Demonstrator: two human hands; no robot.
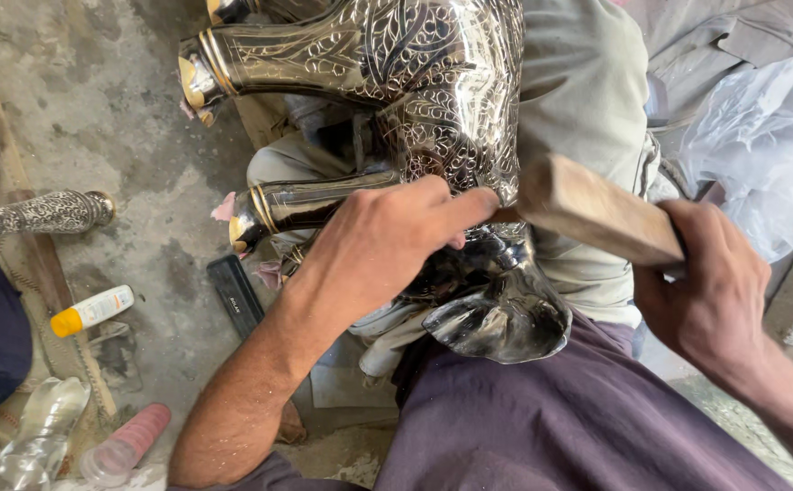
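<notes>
Purple-clad lap point(578, 427) beneath engraved metal animal figure point(433, 100), left fingers point(469, 207) pressing it, right hand point(710, 291) clenching wooden mallet point(596, 214).

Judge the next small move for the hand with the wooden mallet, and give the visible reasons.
Probably a short tap. The right hand holds the wooden mallet, its head close beside the left hand, which is pinched at a spot on the engraved metal figure; any tool in those fingers is hidden.

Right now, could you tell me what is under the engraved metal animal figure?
The engraved metal figure lies across the person's lap, on grey-green cloth and purple trousers. Whatever lies beneath its middle is hidden.
</notes>
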